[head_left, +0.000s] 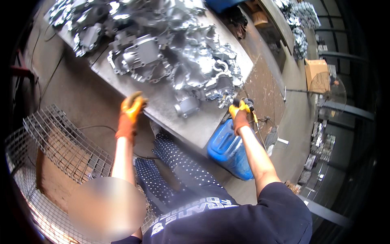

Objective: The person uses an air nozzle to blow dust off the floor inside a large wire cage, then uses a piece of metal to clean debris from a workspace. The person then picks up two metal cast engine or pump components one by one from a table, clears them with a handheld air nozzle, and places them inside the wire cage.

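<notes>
My left hand (pixel 132 109), in an orange and yellow work glove, hovers beside the left edge of the metal-topped table (pixel 162 103). Its fingers are loosely bent and slightly blurred, with nothing visible in them. On the right, my gloved right hand (pixel 240 110) is closed around a dark hand tool (pixel 248 104), whose exact kind I cannot make out. A single grey metal casting (pixel 187 105) lies on the table between my hands. Behind it is a heap of silvery cast housings (pixel 146 51), several with flanges and bolt holes.
A blue plastic drum (pixel 229 148) stands below my right forearm. Wire mesh cages (pixel 67 142) with brown board inside stand at left. A brown worn surface (pixel 266 89) adjoins the table. A cardboard box (pixel 317 73) and a round fan guard (pixel 319 82) are farther right.
</notes>
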`<state>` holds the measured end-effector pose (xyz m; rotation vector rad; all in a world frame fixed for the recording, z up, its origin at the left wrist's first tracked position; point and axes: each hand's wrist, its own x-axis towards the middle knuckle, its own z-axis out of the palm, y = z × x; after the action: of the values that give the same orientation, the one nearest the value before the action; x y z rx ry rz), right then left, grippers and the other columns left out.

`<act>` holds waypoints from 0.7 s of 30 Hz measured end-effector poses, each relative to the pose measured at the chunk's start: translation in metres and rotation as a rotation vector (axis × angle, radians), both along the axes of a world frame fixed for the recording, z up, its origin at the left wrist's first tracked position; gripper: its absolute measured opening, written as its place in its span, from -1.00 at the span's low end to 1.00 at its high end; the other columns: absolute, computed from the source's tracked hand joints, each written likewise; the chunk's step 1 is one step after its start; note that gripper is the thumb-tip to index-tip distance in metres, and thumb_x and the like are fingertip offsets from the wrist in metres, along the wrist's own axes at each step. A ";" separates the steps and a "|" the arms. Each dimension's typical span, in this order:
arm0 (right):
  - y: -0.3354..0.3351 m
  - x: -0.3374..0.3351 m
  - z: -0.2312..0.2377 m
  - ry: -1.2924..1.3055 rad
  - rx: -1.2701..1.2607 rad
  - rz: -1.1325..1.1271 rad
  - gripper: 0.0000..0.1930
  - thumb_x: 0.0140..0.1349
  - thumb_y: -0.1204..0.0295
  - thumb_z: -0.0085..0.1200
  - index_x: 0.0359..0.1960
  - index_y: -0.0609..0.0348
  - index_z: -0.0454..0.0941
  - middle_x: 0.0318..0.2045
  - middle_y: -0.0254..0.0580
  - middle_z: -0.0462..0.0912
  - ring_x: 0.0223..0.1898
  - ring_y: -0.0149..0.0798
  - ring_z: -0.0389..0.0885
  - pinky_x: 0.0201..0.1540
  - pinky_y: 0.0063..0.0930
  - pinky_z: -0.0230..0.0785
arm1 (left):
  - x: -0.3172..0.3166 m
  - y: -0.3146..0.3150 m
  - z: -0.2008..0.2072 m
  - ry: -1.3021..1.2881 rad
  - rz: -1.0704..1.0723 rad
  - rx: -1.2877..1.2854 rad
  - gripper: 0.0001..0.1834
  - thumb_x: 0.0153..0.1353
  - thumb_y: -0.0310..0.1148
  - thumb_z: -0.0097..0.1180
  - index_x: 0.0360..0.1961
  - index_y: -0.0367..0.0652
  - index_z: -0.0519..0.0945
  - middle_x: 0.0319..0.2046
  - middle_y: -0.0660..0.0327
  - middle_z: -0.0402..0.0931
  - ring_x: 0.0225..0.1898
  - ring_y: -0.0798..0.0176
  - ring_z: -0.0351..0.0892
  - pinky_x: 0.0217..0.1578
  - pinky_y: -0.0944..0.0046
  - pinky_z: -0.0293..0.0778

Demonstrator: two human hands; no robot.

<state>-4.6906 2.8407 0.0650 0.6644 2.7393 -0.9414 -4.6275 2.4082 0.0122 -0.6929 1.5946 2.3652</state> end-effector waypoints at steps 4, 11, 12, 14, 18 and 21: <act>0.014 -0.079 0.010 -0.129 0.298 0.162 -0.28 -0.10 0.29 0.25 0.18 0.18 0.33 -0.03 0.15 0.56 -0.02 0.00 0.55 0.05 -0.30 0.37 | -0.066 0.112 -0.009 -0.334 -0.217 0.352 -0.32 0.22 0.04 0.10 0.24 -0.14 0.29 0.08 0.06 0.45 0.06 0.11 0.47 -0.01 0.17 0.38; -0.024 -0.133 0.003 -0.468 0.676 0.488 -0.36 -0.07 0.08 0.23 0.10 -0.05 0.38 -0.01 -0.06 0.57 0.03 -0.03 0.55 0.05 -0.22 0.39 | -0.140 0.187 -0.061 -0.561 -0.187 0.216 -0.20 0.02 0.17 0.24 0.19 -0.09 0.38 0.13 0.04 0.36 -0.02 0.01 0.46 -0.10 0.10 0.42; -0.027 -0.130 0.011 -0.461 0.701 0.518 -0.50 0.00 0.06 0.17 -0.02 -0.06 0.45 -0.09 -0.17 0.62 -0.02 -0.09 0.59 -0.02 -0.25 0.42 | -0.147 0.192 -0.056 -0.547 -0.131 0.126 -0.30 0.02 0.15 0.25 -0.01 -0.20 0.47 -0.23 0.15 0.37 -0.35 0.20 0.35 -0.37 0.21 0.28; -0.014 -0.114 0.014 -0.327 0.631 0.521 -0.64 -0.04 0.15 0.17 -0.20 -0.03 0.55 -0.21 -0.18 0.65 -0.12 -0.08 0.61 -0.08 -0.22 0.42 | -0.152 0.196 -0.049 -0.539 -0.137 0.056 -0.32 0.01 0.15 0.26 -0.16 -0.32 0.54 -0.51 0.16 0.43 -0.57 0.35 0.34 -0.53 0.34 0.25; 0.008 -0.082 0.023 -0.087 0.573 0.537 -0.72 -0.16 0.27 0.25 -0.35 0.02 0.58 -0.30 -0.13 0.64 -0.21 0.01 0.58 -0.14 -0.19 0.41 | -0.115 0.202 -0.055 -0.497 -0.193 0.077 -0.24 0.08 0.23 0.15 0.07 -0.22 0.44 -0.13 0.19 0.46 -0.16 0.30 0.43 -0.24 0.23 0.38; 0.041 -0.049 0.016 0.406 0.445 0.547 -0.80 -0.15 0.40 0.23 -0.45 0.14 0.55 -0.45 0.00 0.55 -0.31 0.14 0.50 -0.23 -0.14 0.33 | -0.064 0.215 -0.066 -0.597 -0.130 0.399 -0.20 0.14 0.20 0.08 0.26 -0.10 0.27 0.14 0.12 0.36 0.16 0.08 0.35 0.09 0.06 0.30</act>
<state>-4.7392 2.8819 0.0813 -0.2751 3.2441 -0.3690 -4.6914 2.6230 -0.0536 -1.0335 0.8626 2.0175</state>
